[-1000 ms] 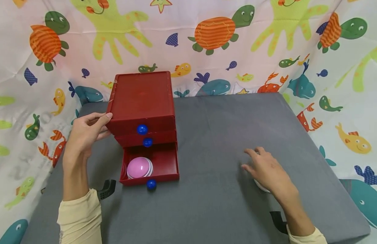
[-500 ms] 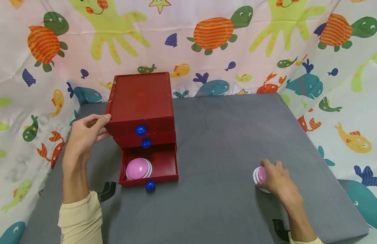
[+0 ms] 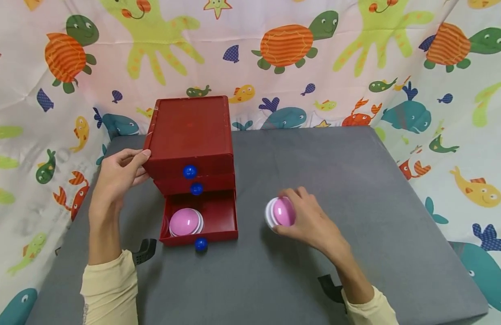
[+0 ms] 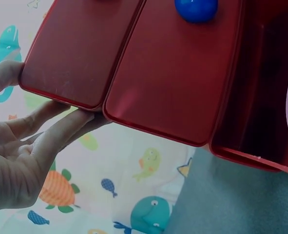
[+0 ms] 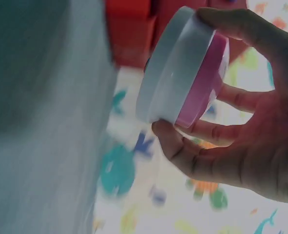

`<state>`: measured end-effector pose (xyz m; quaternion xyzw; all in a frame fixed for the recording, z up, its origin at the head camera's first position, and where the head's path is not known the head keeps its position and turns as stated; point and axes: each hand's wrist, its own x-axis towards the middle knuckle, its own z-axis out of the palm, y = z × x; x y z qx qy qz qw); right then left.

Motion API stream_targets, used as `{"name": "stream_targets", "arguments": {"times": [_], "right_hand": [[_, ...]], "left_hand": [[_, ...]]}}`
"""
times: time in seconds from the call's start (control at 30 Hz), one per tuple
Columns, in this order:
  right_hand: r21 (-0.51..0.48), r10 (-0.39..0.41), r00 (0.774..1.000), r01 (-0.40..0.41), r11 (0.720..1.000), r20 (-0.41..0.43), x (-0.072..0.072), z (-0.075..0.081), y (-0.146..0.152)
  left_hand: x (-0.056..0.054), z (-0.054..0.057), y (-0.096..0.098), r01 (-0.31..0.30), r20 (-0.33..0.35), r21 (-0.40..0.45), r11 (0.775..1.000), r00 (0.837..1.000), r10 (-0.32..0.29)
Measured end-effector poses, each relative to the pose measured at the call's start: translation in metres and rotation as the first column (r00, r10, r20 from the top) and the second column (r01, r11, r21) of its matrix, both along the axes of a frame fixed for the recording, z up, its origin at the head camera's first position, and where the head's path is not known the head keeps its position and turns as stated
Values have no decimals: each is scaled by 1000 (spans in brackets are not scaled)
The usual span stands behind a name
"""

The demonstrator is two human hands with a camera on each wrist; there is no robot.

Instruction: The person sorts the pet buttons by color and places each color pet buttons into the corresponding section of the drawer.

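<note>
A red drawer cabinet (image 3: 189,128) with blue knobs (image 3: 190,171) stands on the grey table. My left hand (image 3: 119,174) holds its left front edge, thumb at the top corner and fingers along the side. Its bottom drawer (image 3: 218,214) is pulled out, and a round white piece with a pink dome (image 3: 184,222) lies in the left part. A like pink-and-white domed piece (image 3: 283,212) is in my right hand (image 3: 311,221), right of the drawer and above the table. In the right wrist view, thumb and fingers grip the rim of that domed piece (image 5: 182,68), which is tilted on edge.
The grey tabletop (image 3: 335,158) extends right of the cabinet. A cloth printed with sea animals (image 3: 234,58) hangs behind it and along both sides. The upper drawers are closed. Dark wrist mounts (image 3: 330,289) stick out by both sleeves.
My right hand first came down on the domed piece at the right, then picked it up and carried it left toward the drawer. The left hand stays on the cabinet.
</note>
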<state>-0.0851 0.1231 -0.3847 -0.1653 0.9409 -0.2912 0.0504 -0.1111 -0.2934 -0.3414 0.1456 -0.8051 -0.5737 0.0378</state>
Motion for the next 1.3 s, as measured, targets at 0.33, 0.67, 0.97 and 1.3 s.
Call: {"name": "stream_targets", "arguments": {"times": [0.33,0.67,0.97,1.3], "right_hand": [[41,211,974,-208,977,-87,-6,2,-110],[460,323,907,-174,871,-269,-11,-22,-171],[529,306,949,-223,819,-73,-21,-32,-182],[524,419,904,-317,791,-85,-29,-35,-166]], "left_hand": [[2,-1,-4,11,5,4,1000,1000,-11],[6,-2,-8,-2,0,51,999,1000,2],[3,-2,-2,17,9,14,1000,1000,-17],[-1,-1,-2,25,-4,23,999,1000,-25]]}}
